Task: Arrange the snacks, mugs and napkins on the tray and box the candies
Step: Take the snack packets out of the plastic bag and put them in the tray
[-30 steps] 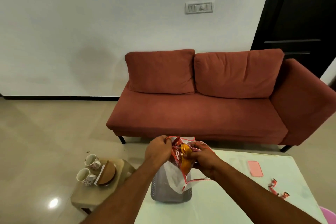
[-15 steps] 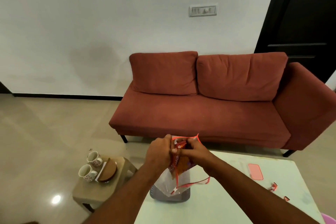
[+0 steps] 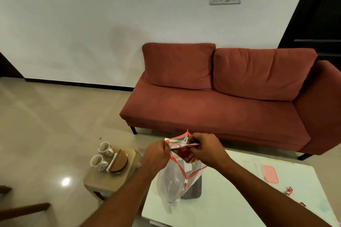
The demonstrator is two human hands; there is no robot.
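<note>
A clear plastic zip bag with a red edge hangs above the pale table. My left hand pinches its left lip. My right hand grips a red snack packet at the bag's mouth, partly inside. A dark grey tray lies on the table under the bag, mostly hidden. Two white mugs and white napkins in a brown wooden holder stand on a low stool to the left. Small red candies lie at the table's right.
A pink flat lid or case lies on the table's right part. A red sofa stands behind the table against a white wall. Tiled floor spreads to the left. A dark door is at the far right.
The view has tilted and shifted left. The snack packet has sunk lower into the bag's mouth, and my hands have drawn closer at the bag's top edge.
</note>
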